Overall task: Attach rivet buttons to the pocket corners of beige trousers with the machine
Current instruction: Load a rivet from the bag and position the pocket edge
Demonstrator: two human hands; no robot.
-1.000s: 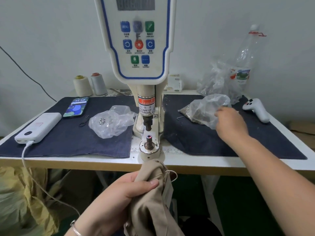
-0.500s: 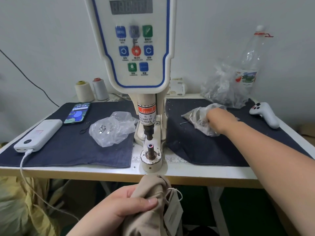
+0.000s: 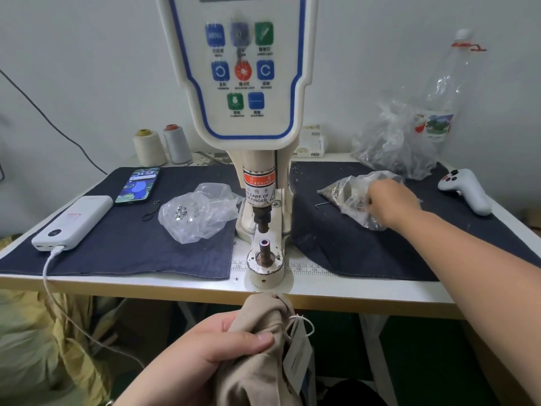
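Note:
The white rivet machine (image 3: 248, 83) stands at the table's middle, its punch above the round lower die (image 3: 265, 259). Below the table's front edge my left hand (image 3: 210, 353) grips a bunched fold of the beige trousers (image 3: 263, 317), thumb on top; a white tag (image 3: 297, 353) hangs from them. My right hand (image 3: 389, 203) reaches into a clear plastic bag (image 3: 351, 194) of small metal rivet parts on the right dark cloth; its fingertips are hidden inside the bag. A second clear bag (image 3: 199, 212) with a few shiny buttons lies left of the machine.
A phone (image 3: 137, 186), a white power bank (image 3: 73, 221) with cable and two thread cones (image 3: 161, 148) sit at the left. At the right are a white controller (image 3: 465, 190), a larger bag of parts (image 3: 395, 142) and a plastic bottle (image 3: 448, 92). Yellow fabric lies below left.
My right hand has pushed further into the bag of rivet parts, from its right side towards the middle. My left hand keeps its hold on the trousers, slightly lower in view.

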